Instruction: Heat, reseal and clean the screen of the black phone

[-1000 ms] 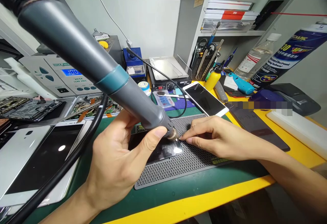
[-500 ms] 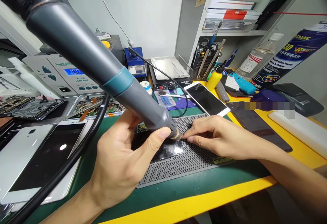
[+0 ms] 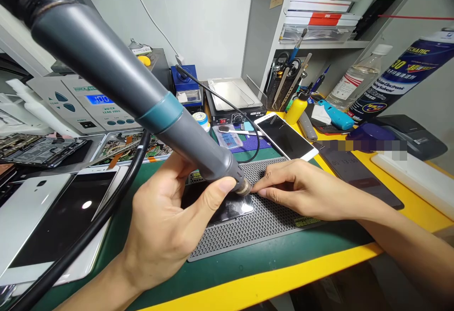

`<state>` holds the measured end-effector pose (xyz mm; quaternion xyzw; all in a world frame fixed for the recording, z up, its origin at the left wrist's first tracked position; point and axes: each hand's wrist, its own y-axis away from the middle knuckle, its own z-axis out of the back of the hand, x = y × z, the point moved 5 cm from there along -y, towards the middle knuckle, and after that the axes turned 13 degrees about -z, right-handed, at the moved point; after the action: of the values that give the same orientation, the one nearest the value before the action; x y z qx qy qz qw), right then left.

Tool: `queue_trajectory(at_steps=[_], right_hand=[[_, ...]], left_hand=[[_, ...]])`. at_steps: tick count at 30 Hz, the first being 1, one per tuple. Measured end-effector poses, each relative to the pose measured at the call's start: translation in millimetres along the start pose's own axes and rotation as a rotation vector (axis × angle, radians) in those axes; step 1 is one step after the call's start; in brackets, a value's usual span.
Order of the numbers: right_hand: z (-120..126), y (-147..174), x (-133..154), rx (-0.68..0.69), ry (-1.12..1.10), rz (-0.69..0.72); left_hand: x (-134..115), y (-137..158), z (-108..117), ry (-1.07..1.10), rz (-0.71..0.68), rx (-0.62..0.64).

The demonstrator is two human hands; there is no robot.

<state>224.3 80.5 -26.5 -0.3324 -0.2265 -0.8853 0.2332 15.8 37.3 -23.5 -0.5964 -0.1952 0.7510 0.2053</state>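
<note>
My left hand (image 3: 173,216) grips a large grey hot air gun (image 3: 106,65) with a teal ring, near its lower end. The metal nozzle (image 3: 244,187) slants down over the end of a dark phone (image 3: 232,209) lying on a grey honeycomb mat (image 3: 248,233). Part of that phone is hidden behind the gun and my left hand. Close beside the nozzle, my right hand (image 3: 301,190) is closed in a pinch at the phone's right edge. Whatever its fingertips hold, if anything, is too small to make out.
At left stand the hot air station (image 3: 88,103) and white phones (image 3: 64,221), with a thick black hose (image 3: 117,202) crossing over them. Behind the mat are a small hot plate (image 3: 237,112) and a white phone (image 3: 287,136). A dark phone (image 3: 358,174) lies right.
The whole view has shifted very slightly. Both hands and the hot air gun stay in nearly the same place over the phone.
</note>
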Motion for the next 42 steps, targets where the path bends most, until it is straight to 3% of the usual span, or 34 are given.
queue_trajectory(at_steps=[42], right_hand=[[0.9, 0.7, -0.1, -0.013, 0.008, -0.02]], left_hand=[[-2.2, -8.9, -2.0, -0.012, -0.021, -0.001]])
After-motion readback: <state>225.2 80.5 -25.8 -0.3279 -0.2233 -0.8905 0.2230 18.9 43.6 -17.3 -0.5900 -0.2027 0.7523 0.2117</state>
